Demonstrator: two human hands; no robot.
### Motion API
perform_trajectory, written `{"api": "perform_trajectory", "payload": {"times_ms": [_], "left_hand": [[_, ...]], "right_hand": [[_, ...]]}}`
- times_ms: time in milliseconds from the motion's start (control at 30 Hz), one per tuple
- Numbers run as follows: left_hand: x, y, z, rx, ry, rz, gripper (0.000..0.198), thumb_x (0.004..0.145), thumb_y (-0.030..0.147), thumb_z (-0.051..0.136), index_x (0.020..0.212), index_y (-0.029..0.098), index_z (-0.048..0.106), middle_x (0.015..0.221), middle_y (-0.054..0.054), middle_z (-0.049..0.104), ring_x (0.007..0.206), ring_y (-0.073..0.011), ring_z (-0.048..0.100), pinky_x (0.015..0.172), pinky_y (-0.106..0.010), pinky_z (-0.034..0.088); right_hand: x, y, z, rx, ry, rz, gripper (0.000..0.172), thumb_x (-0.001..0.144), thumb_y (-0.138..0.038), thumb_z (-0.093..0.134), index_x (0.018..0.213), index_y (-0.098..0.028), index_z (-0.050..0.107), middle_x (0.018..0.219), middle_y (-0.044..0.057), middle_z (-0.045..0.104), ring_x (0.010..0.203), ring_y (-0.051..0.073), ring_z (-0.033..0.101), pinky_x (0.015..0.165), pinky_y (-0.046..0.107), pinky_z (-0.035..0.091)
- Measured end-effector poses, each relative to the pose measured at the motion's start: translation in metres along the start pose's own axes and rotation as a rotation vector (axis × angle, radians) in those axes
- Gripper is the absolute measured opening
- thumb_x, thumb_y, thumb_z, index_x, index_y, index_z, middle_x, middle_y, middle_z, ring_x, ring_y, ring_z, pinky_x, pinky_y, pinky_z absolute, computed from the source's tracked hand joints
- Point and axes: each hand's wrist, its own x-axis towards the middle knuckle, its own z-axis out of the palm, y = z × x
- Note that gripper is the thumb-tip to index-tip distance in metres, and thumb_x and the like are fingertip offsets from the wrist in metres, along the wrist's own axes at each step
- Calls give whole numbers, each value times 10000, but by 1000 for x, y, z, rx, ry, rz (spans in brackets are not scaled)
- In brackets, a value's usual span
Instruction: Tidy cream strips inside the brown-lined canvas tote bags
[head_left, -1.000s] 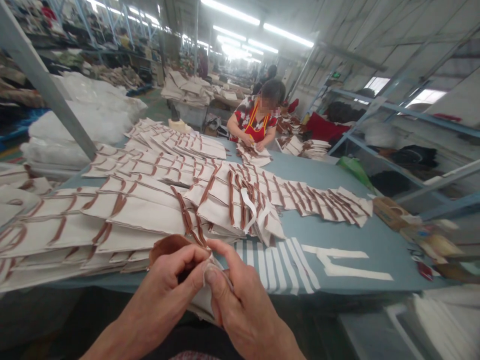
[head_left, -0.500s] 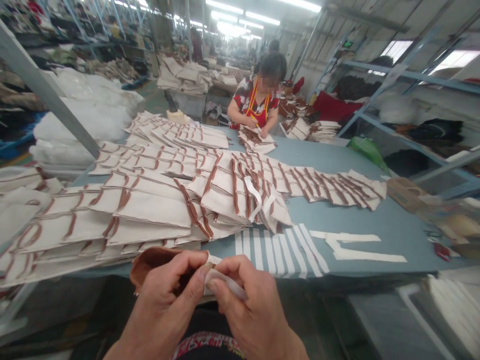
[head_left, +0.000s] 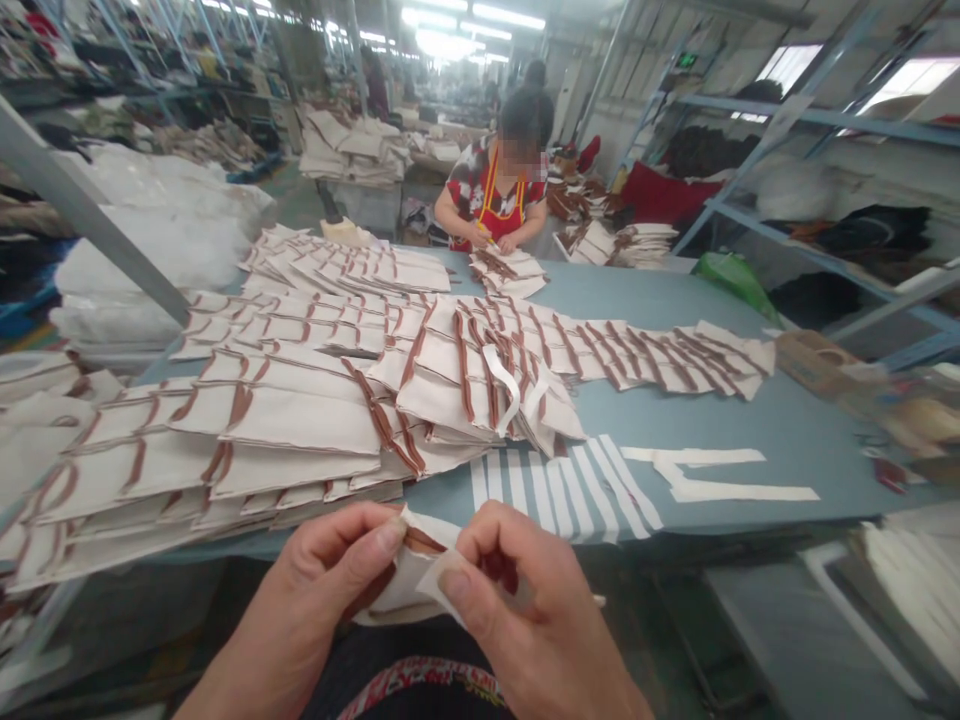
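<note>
Close to my body, both hands pinch a cream fabric piece with a brown edge [head_left: 390, 594]. My left hand [head_left: 330, 575] is closed on its upper left corner, thumb on top. My right hand [head_left: 521, 590] is closed at the piece's right side, its thumb pressing a pale flap [head_left: 439, 580]. Whether that flap is a separate white strip or part of the piece I cannot tell. Between the hands a brown strip of the fabric shows. Just beyond them, a row of white strips [head_left: 559, 490] lies on the blue-grey table [head_left: 720, 425].
Overlapping cream pieces with brown edging [head_left: 300, 425] spread over the table's left and middle. Two longer cream strips [head_left: 739, 485] lie to the right. Across the table a co-worker [head_left: 499, 205] handles similar pieces. A metal post [head_left: 112, 230] stands at left; shelves [head_left: 825, 240] line the right.
My hands have moved apart, and more of the cream fabric shows between them. The brown side seen by my left hand has turned away. The view has shifted slightly.
</note>
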Motion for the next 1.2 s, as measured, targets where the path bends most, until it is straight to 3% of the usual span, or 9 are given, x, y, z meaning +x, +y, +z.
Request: {"api": "perform_trajectory", "payload": {"times_ms": [133, 233, 333, 600, 833, 1033, 1200], "left_hand": [[2, -2, 0, 78, -5, 23, 508, 824, 680, 887, 782, 183, 789, 633, 21, 633, 573, -113, 447, 553, -202, 398], [1, -1, 3, 169, -29, 74, 511, 890, 681, 815, 804, 177, 811, 612, 37, 552, 578, -111, 364, 555, -209, 366], [2, 1, 7, 208, -25, 106, 526, 866, 690, 809, 774, 172, 808, 592, 46, 492, 573, -113, 319, 538, -216, 337], [10, -2, 2, 187, -5, 109, 471, 885, 587, 822, 666, 183, 718, 616, 56, 470, 595, -115, 341, 561, -213, 341], [13, 1, 4, 152, -15, 117, 438, 880, 576, 812, 734, 164, 804, 629, 29, 533, 591, -114, 358, 553, -218, 338], [14, 0, 1, 163, 4, 96, 349, 890, 519, 807, 778, 189, 841, 651, 21, 596, 606, -119, 392, 574, -213, 362], [16, 4, 4, 192, 38, 115, 362, 831, 521, 808, 722, 175, 820, 585, 35, 515, 569, -118, 357, 540, -222, 339]], "right_hand": [[8, 3, 6, 63, -40, 177, 298, 983, -428, 683, 787, -211, 628, 657, -57, 552, 588, 111, 466, 558, 254, 318], [13, 5, 7, 93, -73, 225, 274, 979, -435, 688, 831, -209, 644, 642, -62, 551, 561, 107, 476, 535, 239, 332], [15, 7, 6, 116, -83, 251, 256, 968, -438, 705, 866, -210, 646, 649, -60, 560, 558, 109, 497, 527, 228, 358], [19, 6, 8, 47, -66, 208, 295, 968, -455, 704, 811, -207, 671, 640, -47, 581, 564, 109, 493, 544, 233, 363], [28, 7, 14, -15, -25, 162, 279, 957, -417, 690, 769, -214, 652, 624, -53, 547, 555, 110, 470, 529, 238, 334], [30, 12, 17, 42, -59, 215, 275, 965, -438, 671, 809, -214, 640, 612, -57, 543, 531, 114, 480, 519, 238, 348], [30, 16, 19, 4, -36, 206, 278, 960, -444, 674, 800, -219, 634, 615, -47, 555, 538, 121, 483, 516, 241, 342]]}}
